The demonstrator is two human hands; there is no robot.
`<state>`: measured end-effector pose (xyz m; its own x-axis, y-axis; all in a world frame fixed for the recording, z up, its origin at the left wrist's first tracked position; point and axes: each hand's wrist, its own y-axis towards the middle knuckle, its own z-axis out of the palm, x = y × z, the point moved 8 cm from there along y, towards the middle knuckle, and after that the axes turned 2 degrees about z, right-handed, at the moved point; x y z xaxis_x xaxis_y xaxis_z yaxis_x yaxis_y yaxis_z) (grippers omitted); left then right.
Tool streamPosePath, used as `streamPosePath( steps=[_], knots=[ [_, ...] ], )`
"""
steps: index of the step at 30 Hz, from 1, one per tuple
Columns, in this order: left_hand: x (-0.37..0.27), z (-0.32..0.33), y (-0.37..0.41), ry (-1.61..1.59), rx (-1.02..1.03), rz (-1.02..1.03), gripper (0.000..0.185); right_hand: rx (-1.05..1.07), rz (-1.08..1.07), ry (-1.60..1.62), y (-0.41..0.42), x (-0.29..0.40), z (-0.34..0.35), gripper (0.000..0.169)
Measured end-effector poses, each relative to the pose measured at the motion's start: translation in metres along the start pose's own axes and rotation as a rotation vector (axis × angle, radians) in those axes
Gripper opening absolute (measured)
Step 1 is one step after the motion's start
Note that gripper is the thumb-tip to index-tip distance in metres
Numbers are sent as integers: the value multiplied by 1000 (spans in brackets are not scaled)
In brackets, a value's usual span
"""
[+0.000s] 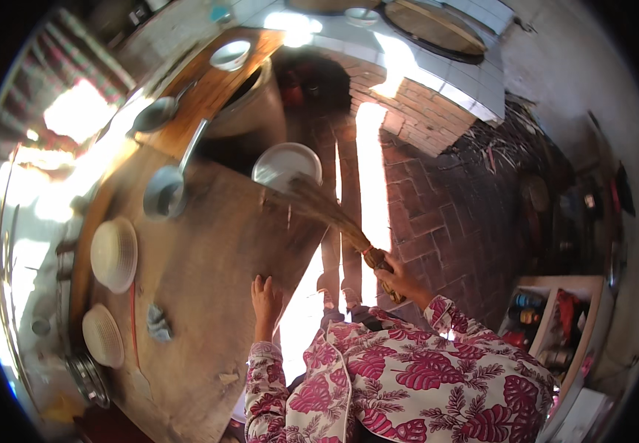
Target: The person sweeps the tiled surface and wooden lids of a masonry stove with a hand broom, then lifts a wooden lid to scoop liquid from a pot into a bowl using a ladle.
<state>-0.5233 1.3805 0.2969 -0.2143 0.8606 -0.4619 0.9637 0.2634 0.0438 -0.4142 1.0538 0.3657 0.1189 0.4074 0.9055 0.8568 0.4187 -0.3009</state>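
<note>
My right hand grips the bound handle of a straw hand broom. The broom's bristles are blurred and reach over the corner of a wooden table, beside a round white basin at a lower level past the table edge. My left hand rests near the table's right edge with its fingers apart and nothing in it. On the tabletop are a crumpled blue-grey cloth, a metal ladle and a red-handled spatula.
Two woven baskets lie along the table's far left side. A large earthenware vat stands beyond the table. A tiled brick stove is ahead, with dry sticks beside it. An open cabinet stands at right.
</note>
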Motion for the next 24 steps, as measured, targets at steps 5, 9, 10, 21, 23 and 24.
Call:
streamPosePath(
  steps=[5,9,10,21,23,24],
  knots=[
    [2,-4,35,56,112,147,53,12,29,-42,-32,11,17,50],
    [-9,4,63,108,125,157,53,-69,190,80,-39,-1,-13,50],
    [-14,6,65,104,136,145,52,-125,214,116,-45,11,-23,48],
    [-56,3,105,160,189,70,49,-341,71,656,-18,16,-169,46],
    [-77,6,116,200,148,121,50,-445,-42,564,0,7,-218,47],
    [-78,1,117,285,121,131,52,-401,12,614,13,14,-232,48]
  ],
)
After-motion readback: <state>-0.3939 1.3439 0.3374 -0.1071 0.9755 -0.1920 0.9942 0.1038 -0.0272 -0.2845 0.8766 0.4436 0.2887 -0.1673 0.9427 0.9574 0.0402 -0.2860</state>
